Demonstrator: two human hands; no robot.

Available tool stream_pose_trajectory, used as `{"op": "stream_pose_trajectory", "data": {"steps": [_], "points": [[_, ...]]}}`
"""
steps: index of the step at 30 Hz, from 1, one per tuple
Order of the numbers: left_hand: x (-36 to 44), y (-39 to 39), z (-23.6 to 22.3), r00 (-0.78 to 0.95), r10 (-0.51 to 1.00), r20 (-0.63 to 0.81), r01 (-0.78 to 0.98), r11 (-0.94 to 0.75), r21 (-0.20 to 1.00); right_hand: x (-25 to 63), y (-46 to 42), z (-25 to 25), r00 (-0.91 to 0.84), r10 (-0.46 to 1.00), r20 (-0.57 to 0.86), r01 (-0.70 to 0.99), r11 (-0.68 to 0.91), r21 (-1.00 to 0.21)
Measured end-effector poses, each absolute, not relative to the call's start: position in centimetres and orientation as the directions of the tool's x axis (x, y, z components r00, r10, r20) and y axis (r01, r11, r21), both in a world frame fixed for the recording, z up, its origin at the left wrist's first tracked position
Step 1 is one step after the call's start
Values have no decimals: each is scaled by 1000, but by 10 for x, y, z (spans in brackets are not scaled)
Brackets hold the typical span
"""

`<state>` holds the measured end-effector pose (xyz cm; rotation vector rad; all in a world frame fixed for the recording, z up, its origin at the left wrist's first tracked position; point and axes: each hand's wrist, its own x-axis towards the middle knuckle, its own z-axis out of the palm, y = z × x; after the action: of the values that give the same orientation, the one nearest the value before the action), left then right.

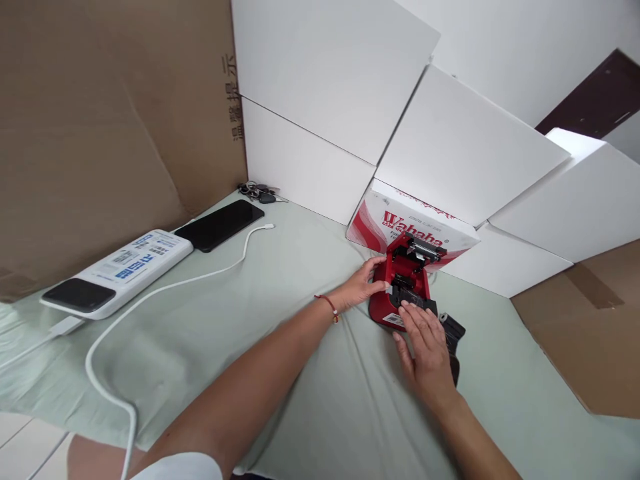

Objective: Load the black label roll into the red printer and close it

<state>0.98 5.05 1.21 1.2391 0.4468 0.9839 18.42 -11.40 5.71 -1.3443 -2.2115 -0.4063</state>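
A red fiber cleaver [379,308] with black inner parts stands on the cloth right of centre, its hinged lid tilted up. My left hand [356,285] grips the cleaver's left side, the thumb toward the front edge and the fingers around the back. A red cord bracelet circles that wrist. Stretched out flat, the fingers of my right hand [425,343] touch the black part at the cleaver's front right, with the thumb apart. Beside that hand a black attachment [453,330] sticks out, partly covered by it.
Behind the cleaver leans a white and red Wahaha carton [370,223]. White panels [320,147] and brown cardboard [100,133] wall in the surface. To the left lie a white power bank [150,257], a black phone [223,223], keys [260,192] and a white cable [200,273].
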Motion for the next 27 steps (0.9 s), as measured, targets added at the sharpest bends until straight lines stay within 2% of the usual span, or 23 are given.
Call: {"op": "stream_pose_trajectory", "data": {"steps": [2, 6, 11, 16, 18, 22, 27], "points": [[9, 50, 12, 530, 818, 221, -385, 0, 923, 183, -121, 43, -354, 711, 608, 897, 441, 7], [9, 47, 15, 530, 821, 211, -386, 12, 923, 180, -119, 34, -295, 705, 645, 905, 423, -48], [9, 49, 24, 499, 846, 186, -290, -40, 956, 179, -117, 33, -296, 698, 651, 891, 449, -76], [24, 71, 58, 297, 940, 168, -129, -135, 982, 180, -117, 32, -323, 665, 673, 871, 487, -63], [35, 83, 76, 223, 959, 175, -126, -149, 981, 182, -116, 32, -324, 664, 673, 870, 489, -64], [49, 95, 98, 276, 928, 249, -136, -219, 966, 184, -116, 32, -332, 679, 655, 863, 499, -80], [32, 71, 84, 313, 881, 356, -65, -354, 933, 184, -118, 35, -324, 671, 666, 877, 477, -54]]}}
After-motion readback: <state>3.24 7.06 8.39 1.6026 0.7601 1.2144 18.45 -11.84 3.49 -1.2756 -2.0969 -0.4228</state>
